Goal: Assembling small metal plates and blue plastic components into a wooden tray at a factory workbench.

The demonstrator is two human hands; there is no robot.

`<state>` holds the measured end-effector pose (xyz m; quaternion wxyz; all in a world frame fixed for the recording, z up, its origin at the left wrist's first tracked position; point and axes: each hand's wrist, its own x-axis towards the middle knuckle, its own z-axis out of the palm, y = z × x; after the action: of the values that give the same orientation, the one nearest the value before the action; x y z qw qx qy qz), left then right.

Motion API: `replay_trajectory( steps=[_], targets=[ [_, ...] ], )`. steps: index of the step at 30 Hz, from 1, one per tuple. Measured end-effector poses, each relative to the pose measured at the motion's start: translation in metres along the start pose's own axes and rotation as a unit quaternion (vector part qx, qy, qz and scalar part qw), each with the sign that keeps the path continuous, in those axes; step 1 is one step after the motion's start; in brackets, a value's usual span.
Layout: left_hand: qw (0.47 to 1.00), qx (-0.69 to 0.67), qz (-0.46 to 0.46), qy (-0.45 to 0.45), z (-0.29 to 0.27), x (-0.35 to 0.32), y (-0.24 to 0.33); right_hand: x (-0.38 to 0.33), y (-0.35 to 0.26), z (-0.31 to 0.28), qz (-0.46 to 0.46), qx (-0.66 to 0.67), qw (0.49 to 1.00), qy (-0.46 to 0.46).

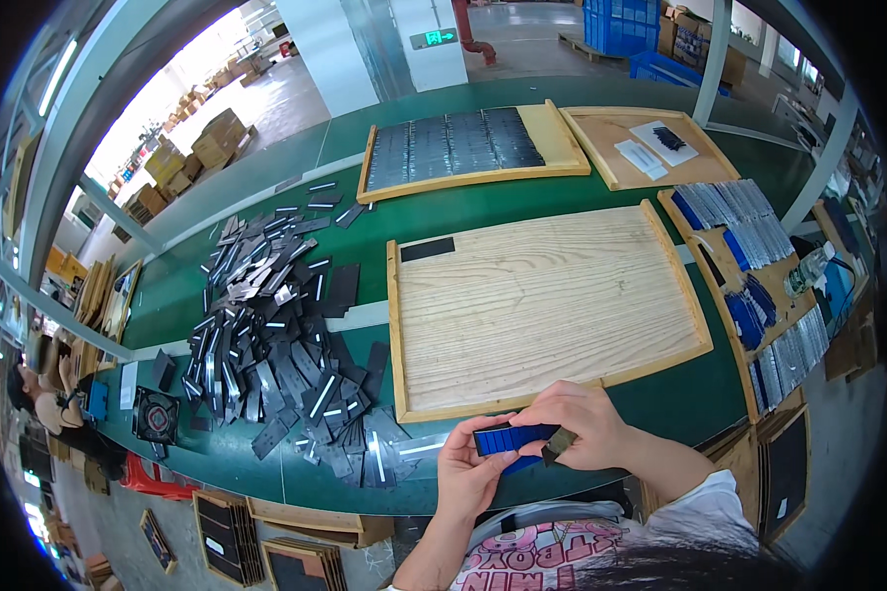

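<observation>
Blue segmented strip (501,440) runs crosswise by the near edge of the wooden tray (542,315). Left hand (466,475) pinches its left end, right hand (586,424) its right.

The middle tray (532,305) has one strip (429,248) in its far-left corner, a heap (276,345) to its left, a loaded tray (554,138) behind, another tray (735,340) right, the hands (589,424) before it.

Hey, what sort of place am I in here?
Probably a factory or workshop: a long green workbench carries a big heap of loose, dark, flat pieces and several shallow wooden trays, and cardboard boxes are stacked on the floor beyond.
</observation>
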<state>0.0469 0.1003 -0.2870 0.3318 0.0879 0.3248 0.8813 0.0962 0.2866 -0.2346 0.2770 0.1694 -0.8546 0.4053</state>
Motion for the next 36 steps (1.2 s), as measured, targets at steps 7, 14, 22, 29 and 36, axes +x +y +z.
replay_trajectory(
  steps=[7, 14, 22, 29, 36],
  targets=[
    [1.000, 0.015, 0.016, 0.001, 0.001, -0.001, 0.000, -0.002, 0.000, 0.000, -0.001, -0.040, 0.999, -0.003],
    [1.000, 0.004, 0.001, 0.004, 0.007, -0.001, 0.003, -0.003, -0.002, -0.002, 0.001, -0.073, 0.997, -0.018],
    [0.999, 0.016, 0.016, 0.050, 0.014, 0.004, 0.014, -0.008, 0.002, -0.014, 0.374, 0.237, 0.897, -0.011],
    [0.989, 0.082, 0.045, 0.114, 0.016, 0.007, 0.006, -0.016, 0.010, 0.005, 0.359, 0.314, 0.879, 0.011],
    [0.981, 0.130, 0.051, 0.134, 0.016, 0.007, 0.003, -0.019, 0.013, 0.011, 0.349, 0.305, 0.886, 0.034]
  ],
)
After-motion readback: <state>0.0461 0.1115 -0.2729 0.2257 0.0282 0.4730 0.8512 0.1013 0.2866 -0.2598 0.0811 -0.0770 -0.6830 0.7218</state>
